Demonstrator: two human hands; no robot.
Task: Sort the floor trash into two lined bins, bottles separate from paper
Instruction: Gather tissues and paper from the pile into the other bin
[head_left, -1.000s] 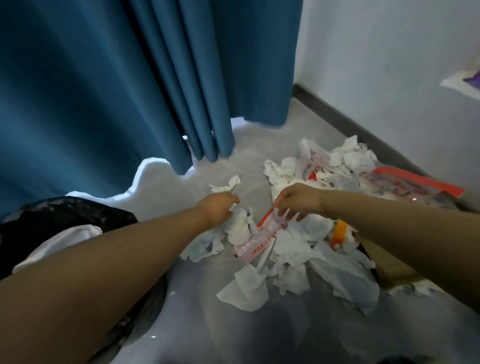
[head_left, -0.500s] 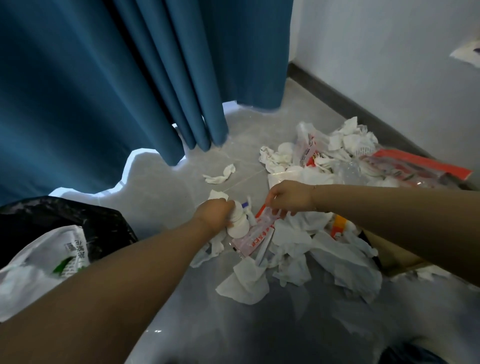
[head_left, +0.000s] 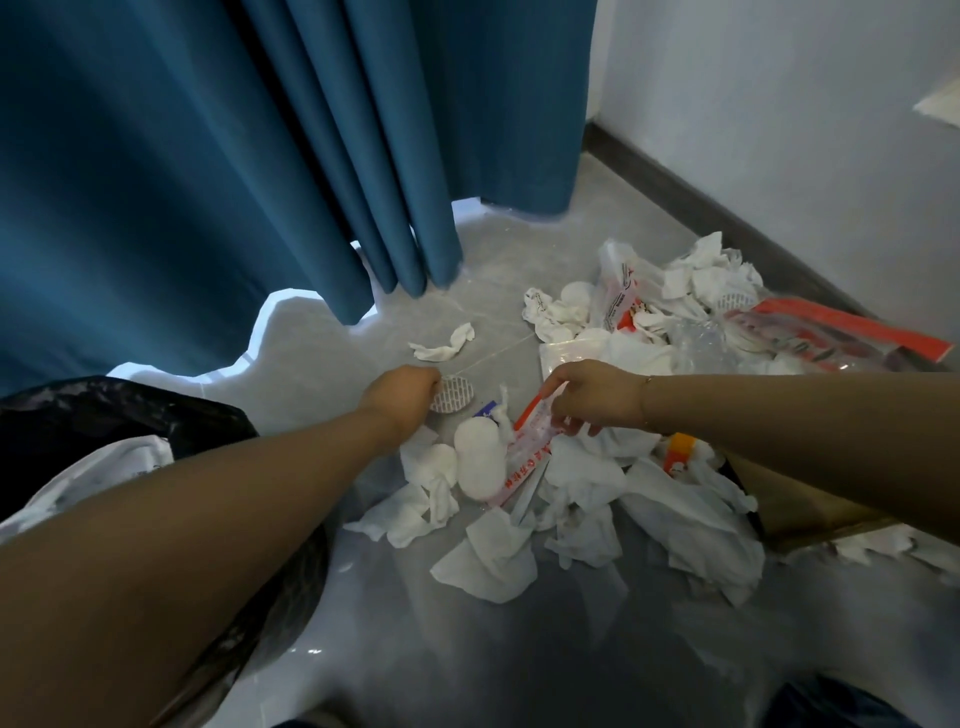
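Observation:
My left hand (head_left: 402, 392) grips a round white pad with a dotted pattern (head_left: 453, 394) just above the floor. My right hand (head_left: 589, 397) pinches the red-edged top of a clear plastic wrapper with red print (head_left: 524, 452). A white oval bottle-like piece (head_left: 475, 462) lies between the hands, beside the wrapper. Crumpled white tissues (head_left: 493, 558) spread over the grey floor around them. A bin with a black liner (head_left: 78, 415) stands at the left under my left arm, with white paper (head_left: 104, 467) in it.
A blue curtain (head_left: 260, 156) hangs at the back left. A bigger heap of tissues and plastic bags (head_left: 691, 301) lies by the white wall, with a red-edged bag (head_left: 852, 332). A brown cardboard piece (head_left: 800, 509) is under my right arm.
My left hand has let go of the white bottle-like piece and moved back to take the dotted pad. My right hand has lifted the wrapper's red edge.

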